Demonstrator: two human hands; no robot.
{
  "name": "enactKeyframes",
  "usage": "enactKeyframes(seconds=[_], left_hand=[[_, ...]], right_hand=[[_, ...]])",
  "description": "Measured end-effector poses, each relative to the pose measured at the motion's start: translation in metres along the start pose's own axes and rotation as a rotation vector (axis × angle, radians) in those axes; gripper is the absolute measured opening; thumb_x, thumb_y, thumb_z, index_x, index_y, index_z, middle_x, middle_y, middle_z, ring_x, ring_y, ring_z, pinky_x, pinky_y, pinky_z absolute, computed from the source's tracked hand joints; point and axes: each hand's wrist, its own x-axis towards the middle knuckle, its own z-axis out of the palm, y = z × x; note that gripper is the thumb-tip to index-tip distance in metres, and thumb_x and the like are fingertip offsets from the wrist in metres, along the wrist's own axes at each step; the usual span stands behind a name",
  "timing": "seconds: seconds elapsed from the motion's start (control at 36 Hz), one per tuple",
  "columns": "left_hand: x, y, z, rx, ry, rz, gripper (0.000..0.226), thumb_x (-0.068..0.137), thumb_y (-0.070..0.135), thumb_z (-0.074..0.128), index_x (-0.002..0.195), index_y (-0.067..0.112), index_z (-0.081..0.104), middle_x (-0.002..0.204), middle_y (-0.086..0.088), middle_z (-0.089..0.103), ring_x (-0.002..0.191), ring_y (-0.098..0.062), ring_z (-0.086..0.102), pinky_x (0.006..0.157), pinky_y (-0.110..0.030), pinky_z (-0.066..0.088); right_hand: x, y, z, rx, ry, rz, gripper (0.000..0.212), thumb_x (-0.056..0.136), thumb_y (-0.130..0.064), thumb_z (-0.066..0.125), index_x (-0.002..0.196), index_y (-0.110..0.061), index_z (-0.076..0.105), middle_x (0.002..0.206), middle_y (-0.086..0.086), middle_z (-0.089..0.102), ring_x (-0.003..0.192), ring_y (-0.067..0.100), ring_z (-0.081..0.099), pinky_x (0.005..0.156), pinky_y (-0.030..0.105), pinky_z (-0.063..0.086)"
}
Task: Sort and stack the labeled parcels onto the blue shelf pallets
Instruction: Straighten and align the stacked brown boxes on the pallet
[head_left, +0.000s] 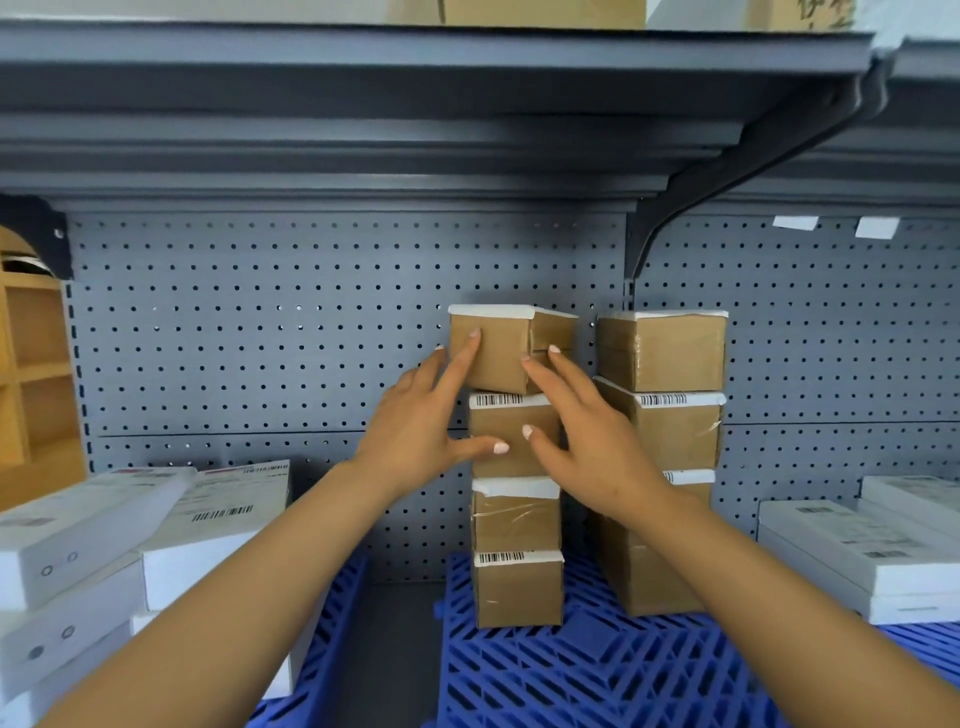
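Observation:
Two stacks of small brown labeled parcels stand on a blue pallet (597, 670) against the pegboard. The top parcel (498, 345) of the left stack sits skewed, turned off square from the parcel below (511, 415). My left hand (421, 426) has straight fingers touching the top parcel's left front face, thumb against the second parcel. My right hand (587, 436) touches the top parcel's right front with straight fingers, thumb on the second parcel. The right stack (662, 395) stands beside it, partly hidden by my right wrist.
White boxes (156, 540) are piled on the left over another blue pallet (332, 639), and more white boxes (857, 556) lie at the right. A wooden rack (31, 374) stands far left. A grey shelf (415, 104) hangs overhead.

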Motion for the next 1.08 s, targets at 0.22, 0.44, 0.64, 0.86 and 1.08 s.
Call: enactKeyframes(seconds=[0.22,0.44,0.64,0.86,1.08], left_hand=[[-0.006,0.011,0.004,0.025,0.088,0.064,0.102,0.078,0.06,0.062,0.152,0.033,-0.003,0.154,-0.014,0.026,0.139,-0.029,0.028,0.11,-0.044,0.032],[-0.008,0.01,0.009,0.128,0.114,0.072,0.095,0.081,0.055,0.065,0.153,0.028,0.01,0.15,-0.015,0.032,0.134,-0.034,0.037,0.106,-0.047,0.034],[-0.006,0.006,0.016,0.146,0.062,0.055,0.096,0.084,0.053,0.063,0.152,0.031,-0.001,0.154,-0.011,0.026,0.134,-0.031,0.036,0.108,-0.044,0.031],[-0.005,-0.002,0.022,0.074,0.075,0.082,0.099,0.083,0.05,0.065,0.151,0.035,-0.004,0.156,-0.006,0.024,0.131,-0.029,0.04,0.105,-0.043,0.037],[-0.005,-0.005,0.032,0.052,0.083,0.066,0.098,0.085,0.047,0.064,0.148,0.041,-0.012,0.159,-0.006,0.018,0.137,-0.028,0.034,0.106,-0.049,0.038]], right_hand=[[0.003,0.011,0.001,0.093,0.023,0.051,0.071,0.094,-0.034,0.053,0.149,-0.039,0.009,0.159,-0.005,0.01,0.142,0.016,0.023,0.111,0.034,0.029],[0.009,0.014,0.001,-0.028,-0.037,0.057,0.069,0.095,-0.038,0.051,0.151,-0.035,0.01,0.159,0.0,0.011,0.142,0.02,0.022,0.111,0.036,0.03],[0.01,0.014,0.0,-0.126,-0.041,0.029,0.069,0.095,-0.037,0.049,0.151,-0.034,0.008,0.158,0.001,0.014,0.142,0.022,0.021,0.109,0.036,0.031],[0.008,0.015,0.001,-0.184,-0.051,-0.003,0.076,0.094,-0.036,0.054,0.152,-0.03,0.005,0.157,0.002,0.017,0.141,0.021,0.02,0.108,0.033,0.03],[0.006,0.021,0.009,-0.141,-0.021,-0.002,0.08,0.094,-0.028,0.056,0.151,-0.035,0.001,0.154,-0.003,0.023,0.134,0.02,0.03,0.099,0.036,0.041]])
